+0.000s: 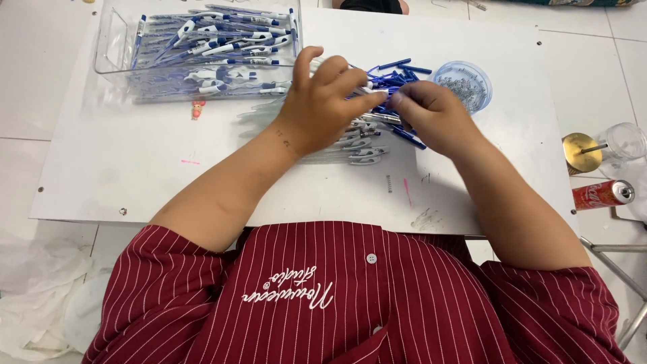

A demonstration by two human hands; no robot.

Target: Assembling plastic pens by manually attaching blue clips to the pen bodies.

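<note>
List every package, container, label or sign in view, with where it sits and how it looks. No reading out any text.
Clear plastic tray: far left of the white table, rectangular, holding blue-and-white pens.
Small clear cup: far right, beyond the right hand, round, full of tiny metal springs.
Red drink can: floor at right, lying on its side.
Embroidered white script label: on the striped maroon shirt.
No screens or signs.

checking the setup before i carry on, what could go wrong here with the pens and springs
1. The cup of springs stands near the table's far right edge, close to the right hand; a nudge could spill it.
2. One loose spring lies apart on the table and could easily get lost.
3. The left hand hides the pen parts, so pieces might get knocked.
</note>
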